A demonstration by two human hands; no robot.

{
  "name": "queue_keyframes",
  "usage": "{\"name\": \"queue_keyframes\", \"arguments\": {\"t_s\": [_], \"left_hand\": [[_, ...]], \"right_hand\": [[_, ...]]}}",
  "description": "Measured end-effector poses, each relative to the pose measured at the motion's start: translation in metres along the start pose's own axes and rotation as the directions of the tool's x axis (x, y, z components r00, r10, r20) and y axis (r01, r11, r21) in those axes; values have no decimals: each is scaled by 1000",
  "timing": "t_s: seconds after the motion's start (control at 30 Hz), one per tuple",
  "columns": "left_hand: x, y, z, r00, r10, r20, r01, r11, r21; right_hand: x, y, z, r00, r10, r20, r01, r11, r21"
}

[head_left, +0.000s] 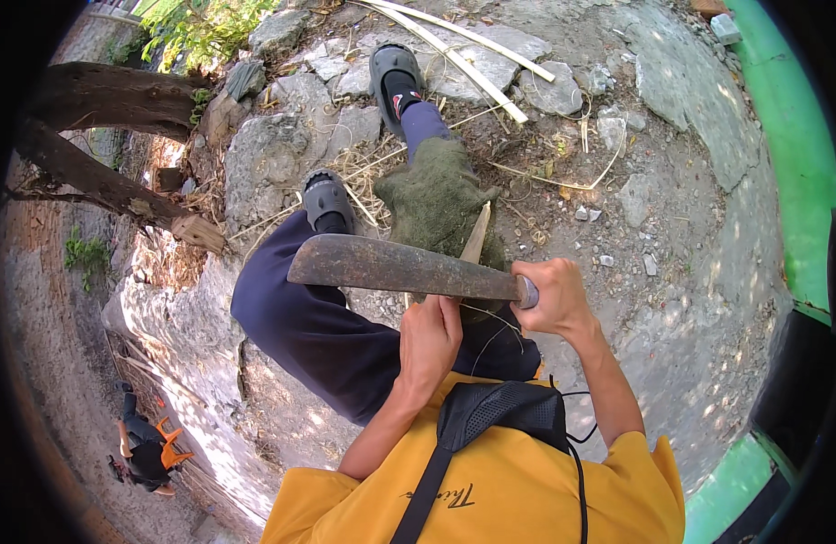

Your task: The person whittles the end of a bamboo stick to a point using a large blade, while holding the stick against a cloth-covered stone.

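My right hand [554, 295] is wrapped round the handle end of a machete [391, 267]. Its broad, dark, worn blade lies nearly level, pointing left, across the space above my lap. Just under the blade my left hand [430, 337] is closed, with its fingers partly hidden. From it a pale bamboo strip [477, 234] rises behind the blade to a pointed tip; the blade covers the strip's middle. Beneath lies a rough green cloth [431, 195], draped over my outstretched leg. A thin fibre [501, 319] curls beside the left hand.
Long pale strips [454, 56] lie on broken concrete slabs ahead, among shavings [372, 168] and small stones. Dark tree trunks [110, 100] stand at left. A green wall [789, 136] curves along the right. Far lower left, another person [146, 449] sits on an orange chair [171, 446].
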State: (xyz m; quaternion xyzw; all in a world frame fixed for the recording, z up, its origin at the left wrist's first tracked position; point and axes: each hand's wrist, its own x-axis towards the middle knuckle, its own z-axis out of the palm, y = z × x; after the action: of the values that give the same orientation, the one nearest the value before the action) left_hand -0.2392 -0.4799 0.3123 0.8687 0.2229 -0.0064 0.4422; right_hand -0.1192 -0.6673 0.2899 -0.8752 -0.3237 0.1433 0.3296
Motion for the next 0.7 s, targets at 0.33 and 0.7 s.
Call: {"name": "queue_keyframes", "arguments": {"t_s": [0.33, 0.7], "left_hand": [[8, -3, -8, 1000, -1, -16, 1, 1000, 0], [-1, -2, -9, 999, -39, 23, 41, 995, -93]], "right_hand": [[27, 0, 2, 998, -39, 40, 40, 999, -28], [78, 47, -37, 941, 147, -305, -73, 968, 242]]}}
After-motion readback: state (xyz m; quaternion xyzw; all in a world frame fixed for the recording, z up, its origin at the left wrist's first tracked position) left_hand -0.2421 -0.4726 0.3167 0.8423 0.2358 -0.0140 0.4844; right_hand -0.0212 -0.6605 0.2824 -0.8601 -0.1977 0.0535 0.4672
